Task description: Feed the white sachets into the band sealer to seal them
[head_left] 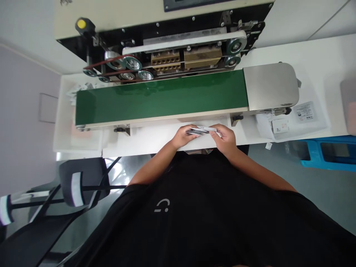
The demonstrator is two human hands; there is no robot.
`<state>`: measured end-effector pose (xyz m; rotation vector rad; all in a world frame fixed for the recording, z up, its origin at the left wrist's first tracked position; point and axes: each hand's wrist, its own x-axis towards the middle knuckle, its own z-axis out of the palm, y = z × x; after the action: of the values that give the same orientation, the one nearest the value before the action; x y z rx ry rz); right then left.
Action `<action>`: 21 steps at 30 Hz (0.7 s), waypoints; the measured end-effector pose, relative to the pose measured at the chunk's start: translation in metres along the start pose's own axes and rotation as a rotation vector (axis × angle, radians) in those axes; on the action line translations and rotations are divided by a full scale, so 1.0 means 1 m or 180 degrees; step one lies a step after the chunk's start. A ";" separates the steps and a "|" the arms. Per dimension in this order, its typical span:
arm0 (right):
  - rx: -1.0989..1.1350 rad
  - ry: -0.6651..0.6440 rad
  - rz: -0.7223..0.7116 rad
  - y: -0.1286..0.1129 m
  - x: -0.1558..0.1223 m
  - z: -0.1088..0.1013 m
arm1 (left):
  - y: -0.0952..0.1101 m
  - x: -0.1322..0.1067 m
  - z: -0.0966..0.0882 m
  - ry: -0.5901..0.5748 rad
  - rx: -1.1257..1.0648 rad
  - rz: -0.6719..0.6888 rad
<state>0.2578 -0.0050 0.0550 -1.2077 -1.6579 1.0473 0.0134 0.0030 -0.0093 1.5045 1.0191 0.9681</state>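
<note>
A small stack of flat white packets (202, 129) is held between my two hands, just above the white table near its front edge. My left hand (183, 137) is closed around the left end of the stack, where several thin edges fan out. At the right end, my right hand (224, 138) grips the packets with the thumb on the near side. Small dark print shows on the top packet; the rest is too small to read. Beyond my hands runs the green conveyor belt (161, 98) of a band sealing machine, with nothing lying on it.
Above the belt are the machine's pulleys (132, 63) and brass blocks (203, 58). A clear bin (317, 128) with printed packets stands at the right, a white bin (78, 146) at the left. A blue stool (314, 152) and a black chair (66, 181) stand below the table.
</note>
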 end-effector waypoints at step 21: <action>0.1144 0.1051 0.1789 -0.065 0.183 -0.105 | 0.005 0.001 0.001 0.0219 -0.0003 -0.0043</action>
<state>0.2980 0.1754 0.1750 -1.5348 -0.8446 1.3244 0.0151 0.0034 -0.0041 1.4705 1.0763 1.0167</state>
